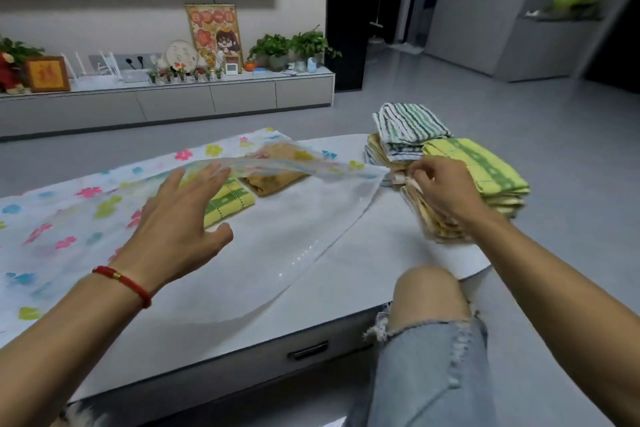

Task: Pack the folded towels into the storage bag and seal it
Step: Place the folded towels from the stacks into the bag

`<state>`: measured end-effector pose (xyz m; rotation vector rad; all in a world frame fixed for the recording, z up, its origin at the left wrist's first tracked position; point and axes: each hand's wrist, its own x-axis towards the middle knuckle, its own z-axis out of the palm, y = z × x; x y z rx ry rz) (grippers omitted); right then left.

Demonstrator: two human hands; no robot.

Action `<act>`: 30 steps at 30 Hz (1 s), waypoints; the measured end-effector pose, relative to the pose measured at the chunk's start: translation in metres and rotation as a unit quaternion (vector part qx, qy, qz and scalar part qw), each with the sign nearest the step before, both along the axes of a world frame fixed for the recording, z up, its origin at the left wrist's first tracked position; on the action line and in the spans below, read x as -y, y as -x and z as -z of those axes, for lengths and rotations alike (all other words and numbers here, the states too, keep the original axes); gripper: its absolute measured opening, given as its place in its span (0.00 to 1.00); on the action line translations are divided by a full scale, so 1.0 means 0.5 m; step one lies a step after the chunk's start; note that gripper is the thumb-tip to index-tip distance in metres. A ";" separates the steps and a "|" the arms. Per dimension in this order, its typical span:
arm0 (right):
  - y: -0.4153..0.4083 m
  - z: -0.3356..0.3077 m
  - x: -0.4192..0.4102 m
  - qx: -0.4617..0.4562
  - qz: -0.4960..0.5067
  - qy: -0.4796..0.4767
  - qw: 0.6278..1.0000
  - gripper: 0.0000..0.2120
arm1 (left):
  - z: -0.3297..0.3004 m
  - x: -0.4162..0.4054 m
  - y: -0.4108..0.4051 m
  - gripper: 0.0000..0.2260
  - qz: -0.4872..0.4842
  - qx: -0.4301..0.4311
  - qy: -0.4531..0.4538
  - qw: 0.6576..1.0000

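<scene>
Storage bag held open on the surface, two towels inside.

The flowered storage bag lies on the white surface; yellow-green towel and tan towel inside. Left hand spread wide under its clear flap; right hand pinches the bag's corner beside the towel stacks.

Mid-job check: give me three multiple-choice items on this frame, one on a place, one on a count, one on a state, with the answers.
1. Where is the stack of unpacked towels?
A. On the floor
B. At the table's right end
C. On the TV cabinet

2. How many towels show inside the storage bag?
A. Two
B. Five
C. None

3. What is the left hand doing?
A. Gripping a towel
B. Making a fist
C. Fingers spread open

Answers:
1. B, it lies by the right hand.
2. A, a yellow-green towel and a tan towel show through.
3. C, it holds nothing.
</scene>
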<state>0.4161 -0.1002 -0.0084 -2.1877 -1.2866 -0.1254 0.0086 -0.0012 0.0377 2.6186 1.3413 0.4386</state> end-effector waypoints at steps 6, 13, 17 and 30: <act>-0.227 0.005 0.021 -0.013 0.194 0.163 0.967 0.21 | 0.015 0.000 -0.029 0.38 -0.007 -0.006 -0.020 1.000; -0.295 0.001 0.013 -0.070 0.285 0.173 0.940 0.20 | 0.029 -0.004 -0.020 0.39 -0.014 -0.016 -0.047 0.999; -0.305 -0.051 0.025 -0.112 0.228 0.169 0.952 0.23 | 0.031 -0.008 -0.019 0.38 -0.028 -0.037 -0.045 0.998; 0.029 -0.167 0.096 -0.360 -0.161 0.040 0.918 0.41 | 0.014 0.010 -0.010 0.36 -0.049 -0.048 0.008 0.998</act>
